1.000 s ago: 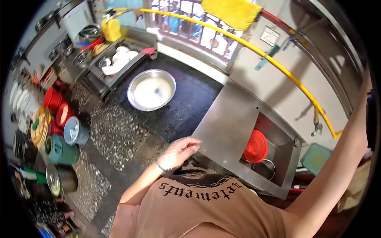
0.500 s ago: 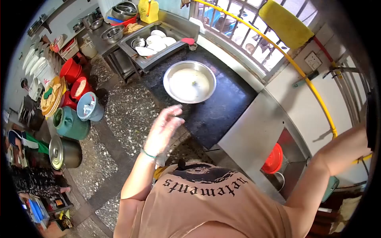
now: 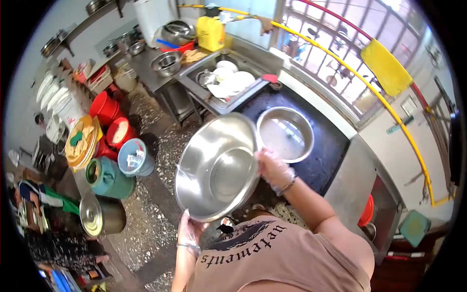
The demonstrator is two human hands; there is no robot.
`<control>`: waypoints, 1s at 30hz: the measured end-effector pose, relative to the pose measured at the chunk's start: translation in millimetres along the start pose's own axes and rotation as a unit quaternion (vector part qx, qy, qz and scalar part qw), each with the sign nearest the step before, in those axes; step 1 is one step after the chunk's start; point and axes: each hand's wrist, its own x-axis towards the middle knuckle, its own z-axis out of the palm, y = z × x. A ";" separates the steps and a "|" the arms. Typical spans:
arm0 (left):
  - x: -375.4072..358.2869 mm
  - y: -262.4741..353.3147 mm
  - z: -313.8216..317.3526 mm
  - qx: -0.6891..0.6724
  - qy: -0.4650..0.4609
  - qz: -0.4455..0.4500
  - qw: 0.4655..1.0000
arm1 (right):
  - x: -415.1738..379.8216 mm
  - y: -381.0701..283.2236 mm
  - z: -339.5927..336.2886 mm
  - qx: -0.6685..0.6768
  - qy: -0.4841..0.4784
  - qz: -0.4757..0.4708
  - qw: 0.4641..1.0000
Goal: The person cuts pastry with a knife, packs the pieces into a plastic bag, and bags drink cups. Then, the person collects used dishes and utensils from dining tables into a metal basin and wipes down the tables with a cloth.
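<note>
A large shiny steel basin (image 3: pixel 209 170) is held up, tilted, its bare inside facing up. My right hand (image 3: pixel 275 170), in a clear plastic glove, grips the rim at its right side. At the lower rim my left hand (image 3: pixel 191 228), also gloved, has hold of the basin, its fingers partly hidden beneath. Just beyond my right hand a second metal basin (image 3: pixel 310 141) with cloudy, whitish liquid in it rests on the black countertop (image 3: pixel 323 173).
A metal sink (image 3: pixel 194 80) at the back holds white dishes. Along the left floor stand red buckets (image 3: pixel 104 108), a blue bucket (image 3: pixel 146 165), a green container (image 3: pixel 116 180) and a large lidded pot (image 3: pixel 113 216). Another person's dark patterned clothing (image 3: pixel 58 248) shows at lower left.
My right hand has come in from the far right, and the large basin is now in both hands. My left hand has moved down. The view has shifted.
</note>
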 end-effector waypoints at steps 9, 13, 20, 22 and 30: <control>14.8 -13.2 -30.9 -0.290 0.122 0.050 0.948 | 147.0 86.2 52.1 -0.017 -0.210 0.083 0.974; 16.2 4.9 -28.3 -0.276 0.253 0.116 0.920 | 176.9 104.6 97.5 -0.026 -0.245 0.106 0.963; 16.5 10.8 -44.0 -0.273 0.362 0.184 0.872 | 190.9 171.3 116.8 -0.141 -0.255 0.196 0.936; 20.1 -1.7 -75.7 -0.287 0.365 0.171 0.869 | 190.0 193.9 131.3 -0.108 -0.245 0.204 0.942; 10.4 42.2 -166.4 -0.412 0.366 0.122 0.825 | 204.5 257.7 267.6 -0.147 -0.301 0.273 0.902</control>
